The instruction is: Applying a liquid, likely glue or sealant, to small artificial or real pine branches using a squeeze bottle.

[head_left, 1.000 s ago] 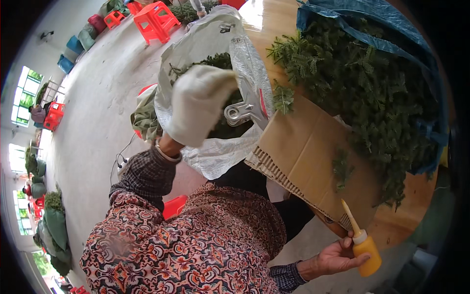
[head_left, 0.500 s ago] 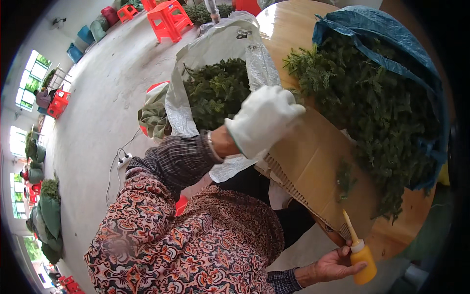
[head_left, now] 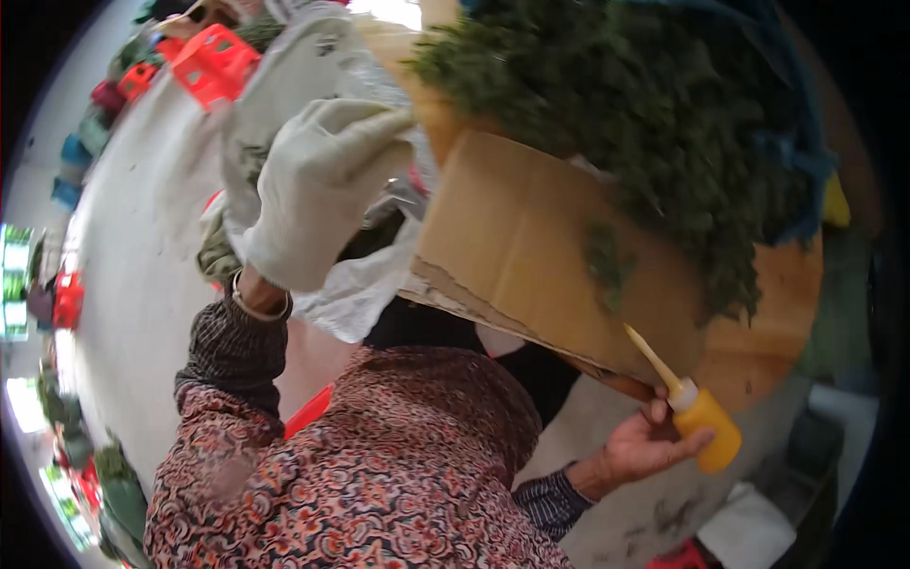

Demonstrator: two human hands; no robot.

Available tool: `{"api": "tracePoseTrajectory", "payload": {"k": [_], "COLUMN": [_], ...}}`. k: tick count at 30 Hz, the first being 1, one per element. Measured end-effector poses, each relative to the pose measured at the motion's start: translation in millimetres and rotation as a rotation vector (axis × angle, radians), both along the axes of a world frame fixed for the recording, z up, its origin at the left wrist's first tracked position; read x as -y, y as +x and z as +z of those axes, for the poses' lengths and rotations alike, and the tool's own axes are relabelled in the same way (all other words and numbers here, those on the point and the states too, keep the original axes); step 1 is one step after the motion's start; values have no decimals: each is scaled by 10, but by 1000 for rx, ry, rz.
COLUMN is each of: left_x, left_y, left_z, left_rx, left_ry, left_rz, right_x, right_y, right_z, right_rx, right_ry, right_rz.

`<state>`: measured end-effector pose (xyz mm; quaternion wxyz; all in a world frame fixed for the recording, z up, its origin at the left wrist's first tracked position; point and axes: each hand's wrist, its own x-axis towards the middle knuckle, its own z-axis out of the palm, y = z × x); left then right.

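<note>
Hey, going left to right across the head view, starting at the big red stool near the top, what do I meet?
Big red stool → gloved left hand → right hand → yellow bottle. The cardboard and green branches overlap this span, so they're left out.

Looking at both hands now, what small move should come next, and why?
Perhaps the gloved left hand, seen in front of the white bag, should reach for the small sprig on the cardboard: it lies beside the green pile, and the right hand is busy holding the yellow bottle. Whether the left hand holds something, I cannot tell.
</note>
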<state>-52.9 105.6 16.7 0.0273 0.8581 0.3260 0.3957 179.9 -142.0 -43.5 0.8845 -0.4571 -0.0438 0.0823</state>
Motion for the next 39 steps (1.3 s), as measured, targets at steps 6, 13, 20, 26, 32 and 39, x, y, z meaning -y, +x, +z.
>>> {"api": "tracePoseTrajectory", "payload": {"k": [6, 13, 20, 26, 32, 39], "left_x": [420, 335, 388, 410, 455, 442], "left_y": [951, 1185, 907, 840, 875, 821], "left_z": [-7, -330, -250, -210, -318, -324], "left_rx": [-396, -334, -247, -330, -338, -340], "left_ry": [42, -14, 21, 49, 45, 29], "left_rz": [-502, -447, -477, -440, -422, -487], "right_x": [96, 102, 89, -61, -197, -157], "right_y": [53, 103, 34, -49, -90, -82], "right_z": [4, -5, 51, 112, 111, 147], "right_rx": [-25, -47, -41, 27, 14, -7], "right_ry": [102, 146, 178, 211, 111, 161], "right_rz": [22, 84, 102, 111, 85, 122]}}
